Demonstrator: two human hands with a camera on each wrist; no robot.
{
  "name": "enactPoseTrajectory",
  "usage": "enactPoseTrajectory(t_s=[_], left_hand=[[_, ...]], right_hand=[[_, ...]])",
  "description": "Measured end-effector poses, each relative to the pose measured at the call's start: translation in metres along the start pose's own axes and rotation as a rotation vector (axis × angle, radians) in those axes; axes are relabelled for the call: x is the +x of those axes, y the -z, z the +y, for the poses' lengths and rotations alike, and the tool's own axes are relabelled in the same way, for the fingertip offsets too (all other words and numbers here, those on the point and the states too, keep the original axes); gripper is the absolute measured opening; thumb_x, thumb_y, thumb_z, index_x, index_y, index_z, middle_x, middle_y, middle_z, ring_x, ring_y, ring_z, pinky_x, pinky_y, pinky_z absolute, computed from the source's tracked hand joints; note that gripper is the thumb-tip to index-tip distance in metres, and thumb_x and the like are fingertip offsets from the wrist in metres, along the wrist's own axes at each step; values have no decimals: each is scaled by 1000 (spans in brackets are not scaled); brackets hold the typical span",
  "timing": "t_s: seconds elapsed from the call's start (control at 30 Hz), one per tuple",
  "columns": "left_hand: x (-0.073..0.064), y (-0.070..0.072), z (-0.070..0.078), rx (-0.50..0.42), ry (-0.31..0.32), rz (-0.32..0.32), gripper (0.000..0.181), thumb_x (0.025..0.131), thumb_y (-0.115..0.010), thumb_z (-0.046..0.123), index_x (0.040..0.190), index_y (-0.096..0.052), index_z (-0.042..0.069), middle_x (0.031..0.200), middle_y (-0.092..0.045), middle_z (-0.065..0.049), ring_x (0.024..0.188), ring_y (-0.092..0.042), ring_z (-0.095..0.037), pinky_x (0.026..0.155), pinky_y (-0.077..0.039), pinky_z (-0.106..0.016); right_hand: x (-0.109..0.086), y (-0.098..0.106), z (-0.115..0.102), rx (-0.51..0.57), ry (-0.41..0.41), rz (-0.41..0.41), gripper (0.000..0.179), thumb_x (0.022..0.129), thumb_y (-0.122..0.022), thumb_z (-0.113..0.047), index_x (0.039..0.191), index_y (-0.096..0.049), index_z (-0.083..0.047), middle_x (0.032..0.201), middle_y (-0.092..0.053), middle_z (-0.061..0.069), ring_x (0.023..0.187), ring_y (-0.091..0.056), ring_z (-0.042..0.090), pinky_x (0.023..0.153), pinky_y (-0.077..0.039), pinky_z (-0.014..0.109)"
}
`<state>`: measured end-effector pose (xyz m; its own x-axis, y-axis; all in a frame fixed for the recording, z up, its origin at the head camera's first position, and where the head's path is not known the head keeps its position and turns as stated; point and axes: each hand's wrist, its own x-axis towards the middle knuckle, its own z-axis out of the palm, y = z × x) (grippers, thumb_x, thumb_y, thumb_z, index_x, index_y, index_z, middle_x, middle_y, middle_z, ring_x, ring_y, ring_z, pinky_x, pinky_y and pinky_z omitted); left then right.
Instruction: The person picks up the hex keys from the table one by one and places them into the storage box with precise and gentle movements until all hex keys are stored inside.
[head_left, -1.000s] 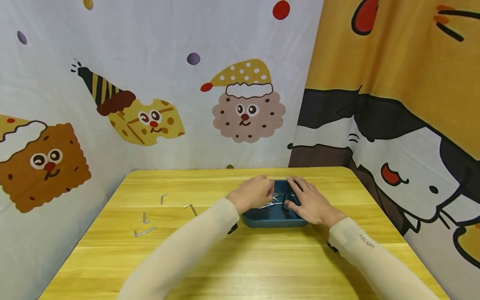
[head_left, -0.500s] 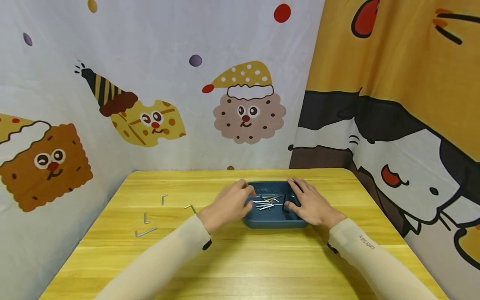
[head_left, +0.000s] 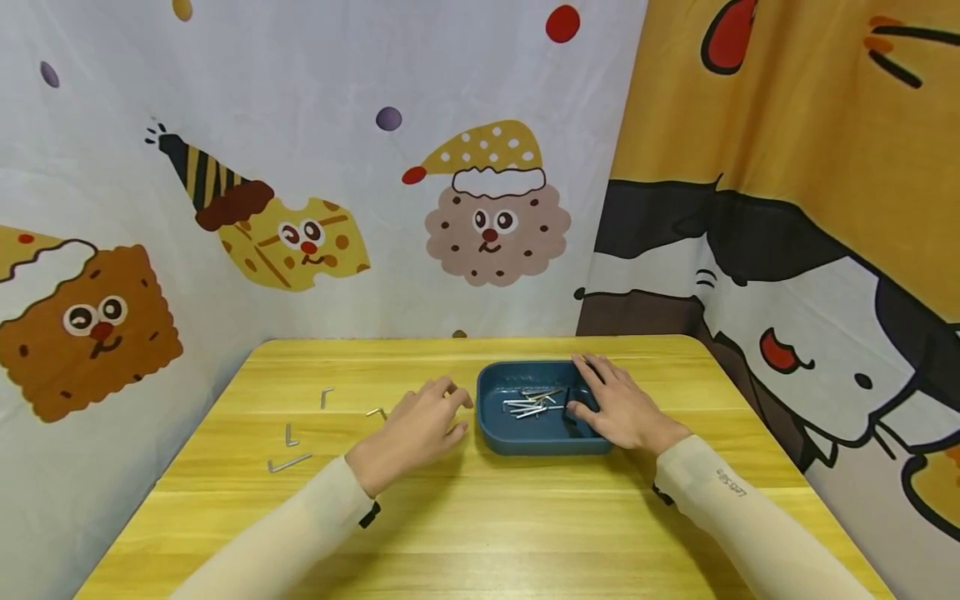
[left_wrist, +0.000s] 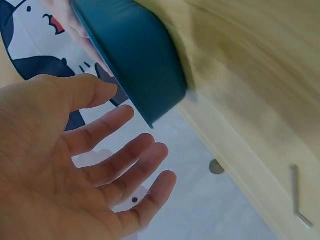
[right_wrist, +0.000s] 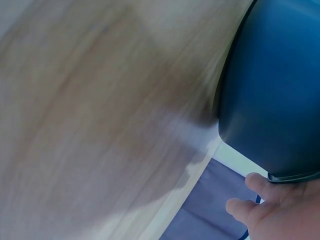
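In the head view my left hand (head_left: 416, 429) hovers over the table to the left of a dark blue plastic box (head_left: 543, 447), apart from it. Nothing lies between its loosely bent fingers, as the left wrist view also shows. My right hand (head_left: 628, 408) holds the box's right end, thumb inside the rim and fingers over the far right edge. Several silver hex keys (head_left: 528, 407) lie in a loose pile in the box; a black piece (head_left: 567, 402) sits near my right thumb. Another hex key (head_left: 377, 412) on the table is partly hidden behind my left hand.
Left on the wooden table (head_left: 480, 533) lie a small hex key (head_left: 324, 397), a short L-shaped one (head_left: 290, 436) and a longer one (head_left: 290, 463), spaced apart. A printed curtain (head_left: 322, 100) hangs behind the table and along its sides.
My left hand has come out of the box and moved left over the table, uncovering the pile of hex keys. My right hand has stayed at the box's right end.
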<state>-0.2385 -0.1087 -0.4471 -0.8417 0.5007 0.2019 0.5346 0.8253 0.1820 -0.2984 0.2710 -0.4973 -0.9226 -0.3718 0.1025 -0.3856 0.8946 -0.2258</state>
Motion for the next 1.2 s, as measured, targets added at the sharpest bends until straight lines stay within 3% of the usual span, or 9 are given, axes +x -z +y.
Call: enactPoseTrajectory(t_s=[0.2, 0.33, 0.53, 0.73, 0.87, 1.03, 1.2], left_hand=[[-23, 5, -13, -9, 16, -9, 26, 108, -86, 20, 132, -80, 11, 131, -76, -15, 108, -74, -36, 81, -65, -54], [-38, 10, -23, -18, 36, -19, 26, 106, -88, 18, 130, -81, 10, 129, -75, -15, 101, -72, -30, 77, -64, -48], [-56, 16, -37, -49, 84, -108, 29, 104, -91, 18, 129, -80, 8, 126, -73, -15, 96, -69, -24, 79, -63, -42], [-67, 22, -49, -77, 156, -223, 38, 99, -96, 24, 129, -79, 8, 132, -71, -15, 108, -72, -30, 85, -66, -47], [-73, 26, -57, -99, 185, -278, 41, 96, -97, 18, 130, -79, 8, 131, -70, -13, 97, -66, -21, 81, -62, -43], [-77, 29, -65, -118, 197, -323, 41, 92, -98, 7, 128, -79, 7, 123, -69, -12, 87, -61, -15, 76, -60, -38], [-79, 27, -69, -134, 176, -333, 35, 92, -94, -4, 121, -79, 9, 117, -69, -10, 89, -65, -15, 76, -61, -36]], right_hand=[[-1, 2, -1, 13, -9, -15, 90, 118, -63, -53, 188, -22, -13, 192, -27, 24, 177, -25, 58, 140, -27, 80], [0, 3, -1, 7, -8, -11, 89, 118, -62, -53, 187, -23, -12, 192, -28, 25, 176, -26, 59, 138, -29, 82], [0, 1, -1, 9, -5, -14, 90, 118, -62, -53, 187, -23, -12, 192, -27, 24, 177, -24, 58, 141, -27, 80], [-1, 1, 1, 9, -8, -15, 90, 119, -62, -54, 188, -22, -12, 193, -26, 23, 177, -24, 58, 140, -28, 81], [0, 2, 1, 15, -9, -8, 90, 118, -62, -54, 188, -22, -13, 193, -26, 23, 178, -24, 57, 140, -28, 81], [1, 3, 0, 16, -6, -7, 90, 119, -62, -55, 188, -22, -13, 192, -27, 23, 178, -24, 58, 139, -29, 81], [0, 1, 0, 20, -15, -13, 90, 119, -62, -54, 188, -22, -13, 193, -26, 22, 178, -24, 57, 138, -30, 82]])
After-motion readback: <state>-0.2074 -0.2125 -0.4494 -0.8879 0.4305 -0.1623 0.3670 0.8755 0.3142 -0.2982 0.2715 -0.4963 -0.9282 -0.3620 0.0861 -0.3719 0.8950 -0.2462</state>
